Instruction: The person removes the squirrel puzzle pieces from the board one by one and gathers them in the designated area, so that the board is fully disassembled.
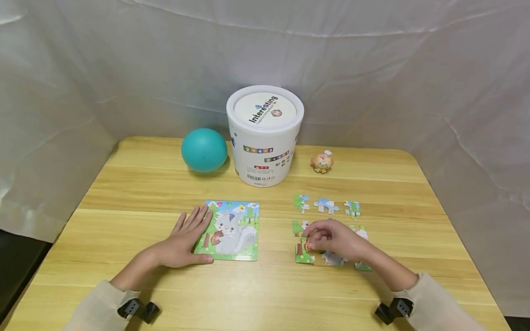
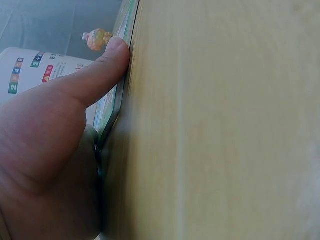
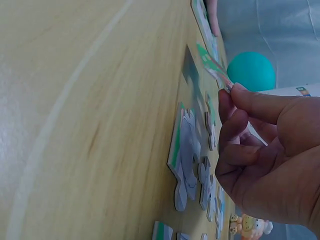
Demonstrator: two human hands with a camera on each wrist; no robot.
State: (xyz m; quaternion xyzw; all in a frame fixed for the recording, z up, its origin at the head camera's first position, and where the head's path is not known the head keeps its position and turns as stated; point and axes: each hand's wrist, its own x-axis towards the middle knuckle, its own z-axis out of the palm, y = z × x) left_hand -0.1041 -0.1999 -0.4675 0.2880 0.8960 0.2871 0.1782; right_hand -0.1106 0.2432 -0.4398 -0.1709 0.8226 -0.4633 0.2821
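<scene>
My left hand (image 1: 182,246) lies with fingers spread over the left edge of a square squirrel picture board (image 1: 242,236). Its thumb (image 2: 107,62) touches the board's near edge in the left wrist view. On the right, my right hand (image 1: 341,240) pinches a jigsaw piece (image 3: 212,64) between thumb and index finger. That piece, green with a brown stump and part of an acorn, is tilted up off the table in the right wrist view. Several other jigsaw pieces lie in rows around and below this hand, among them a grey-and-green piece (image 3: 184,145); the hand partly hides the middle ones.
Behind the board stand a teal ball (image 1: 204,150) and a white lidded bucket (image 1: 265,138). A small orange figurine (image 1: 322,162) stands at the back right of the wooden table (image 1: 265,294). Pale cloth (image 1: 352,69) hangs around the table's back and sides.
</scene>
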